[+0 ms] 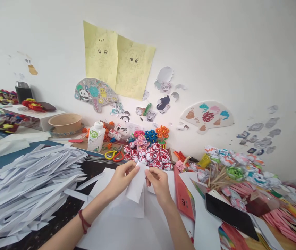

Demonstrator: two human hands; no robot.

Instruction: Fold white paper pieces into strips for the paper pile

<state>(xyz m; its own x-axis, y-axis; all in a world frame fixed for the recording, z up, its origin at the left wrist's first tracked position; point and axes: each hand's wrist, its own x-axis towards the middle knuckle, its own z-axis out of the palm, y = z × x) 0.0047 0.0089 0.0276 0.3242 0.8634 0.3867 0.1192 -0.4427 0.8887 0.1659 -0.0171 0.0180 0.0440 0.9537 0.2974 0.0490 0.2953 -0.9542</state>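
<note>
A folded piece of white paper point(136, 189) is held up between my two hands above the table. My left hand point(124, 176) pinches its upper left edge between thumb and fingers; a dark red cord circles that wrist. On the other side, my right hand point(158, 180) grips the top right corner, its fingertips pressed together. Below the hands lie larger white sheets point(127, 229). To the left spreads a big heap of folded white paper strips point(30, 187), a few of them reaching toward the sheets.
Red-and-white paper flowers point(153, 154) and scissors point(114, 155) lie just beyond the hands. A white bottle point(96, 137) stands at the back left, near a round tan container point(65, 121). On the right are a red booklet point(183, 196), a black phone point(231, 215) and pink strips point(288, 222).
</note>
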